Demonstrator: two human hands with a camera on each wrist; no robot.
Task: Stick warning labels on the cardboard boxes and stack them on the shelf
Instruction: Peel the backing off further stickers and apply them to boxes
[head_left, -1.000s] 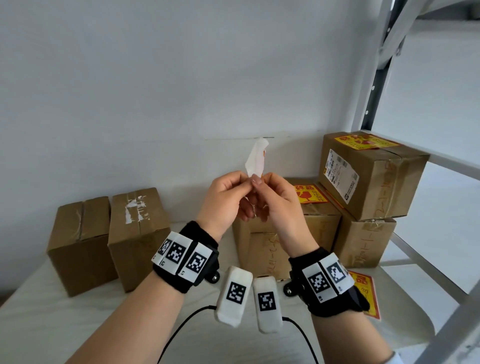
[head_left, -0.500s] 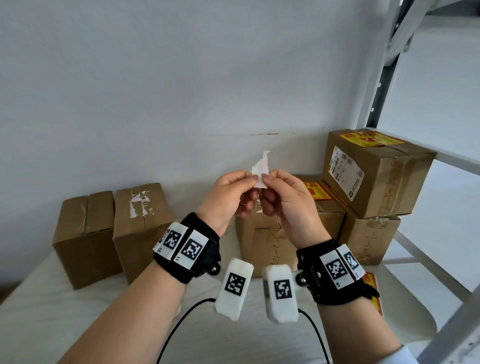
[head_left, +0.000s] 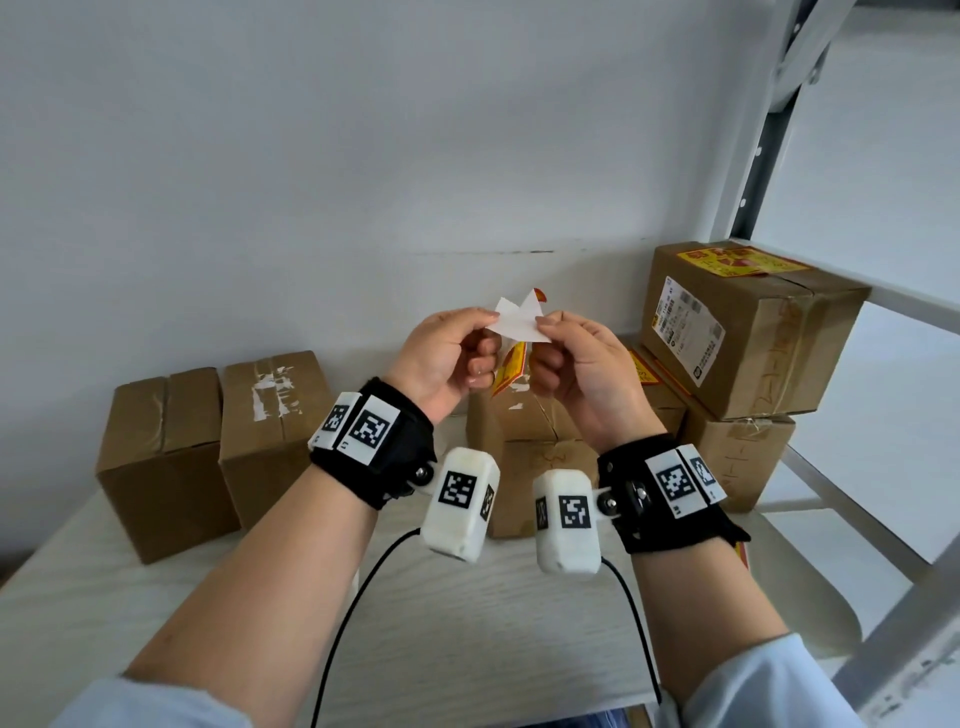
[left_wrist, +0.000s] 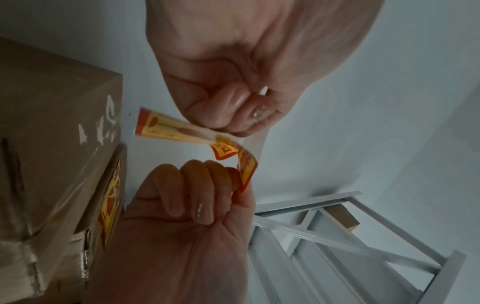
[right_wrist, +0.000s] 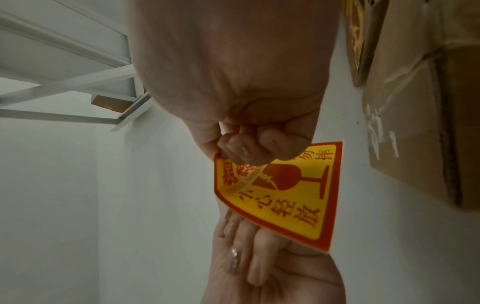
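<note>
My left hand (head_left: 485, 325) and right hand (head_left: 543, 325) are raised side by side above a cardboard box (head_left: 530, 452) on the table. Each pinches the warning label (head_left: 511, 366) with its white backing paper (head_left: 519, 325). The backing stands up between the thumbs and the yellow and red label hangs below. In the left wrist view the label (left_wrist: 166, 129) is curled at one corner, partly peeled. The right wrist view shows the label (right_wrist: 291, 195) with its broken-glass sign. Two plain boxes (head_left: 166, 457) (head_left: 275, 431) stand at the left.
A labelled box (head_left: 748, 332) lies on top of another box (head_left: 737, 462) at the right, on the white shelf frame (head_left: 753, 156). One more labelled box (head_left: 644, 374) shows behind my right hand. The pale wooden table (head_left: 156, 597) ends at a white wall.
The backing stood upright between my fingertips; now it lies spread between both hands, and the yellow label shows hanging below. My hands have moved slightly apart.
</note>
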